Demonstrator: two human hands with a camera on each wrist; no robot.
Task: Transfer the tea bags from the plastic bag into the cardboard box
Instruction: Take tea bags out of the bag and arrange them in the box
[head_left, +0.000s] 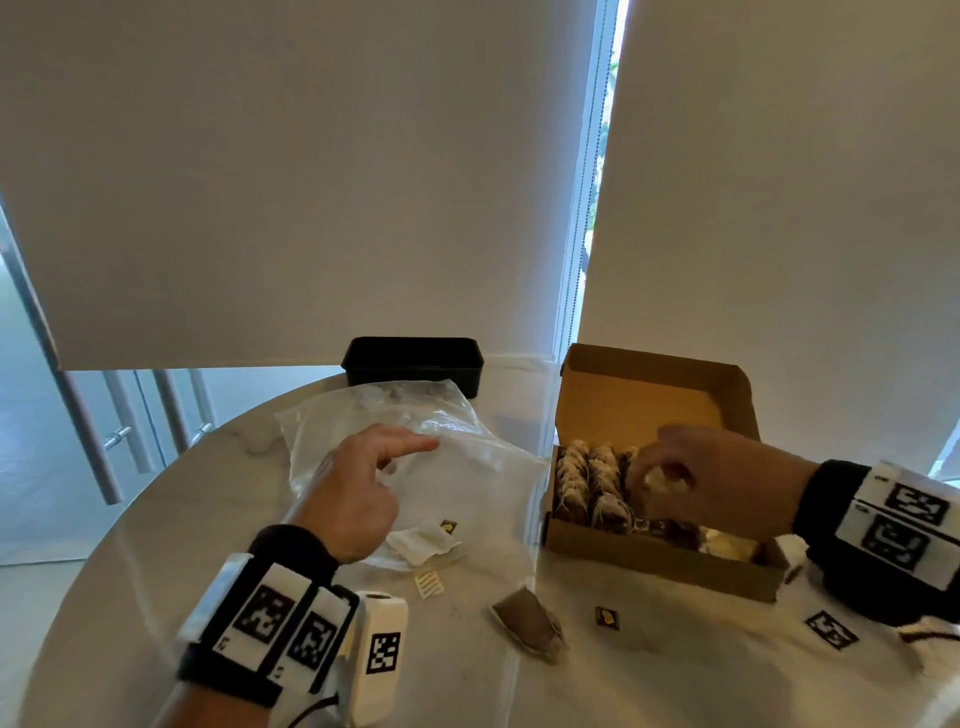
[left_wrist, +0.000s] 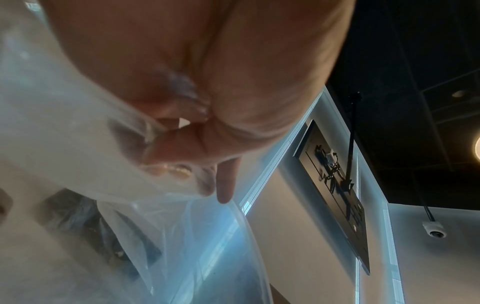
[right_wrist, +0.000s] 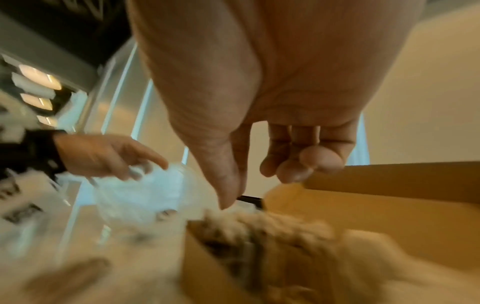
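The clear plastic bag lies crumpled on the table's left half, with one pale tea bag seen inside near its front. My left hand grips the bag's film with curled fingers, index finger stretched out; the left wrist view shows the plastic bag bunched in my left hand. The open cardboard box stands to the right, with rows of tea bags inside. My right hand hovers over them, and in the right wrist view my right hand has loosely curled fingers holding nothing. A brown tea bag lies loose on the table.
A black rectangular container stands at the table's far edge behind the bag. Small paper tags lie on the round white table. The box lid stands upright at the back. Blinds and a window are behind.
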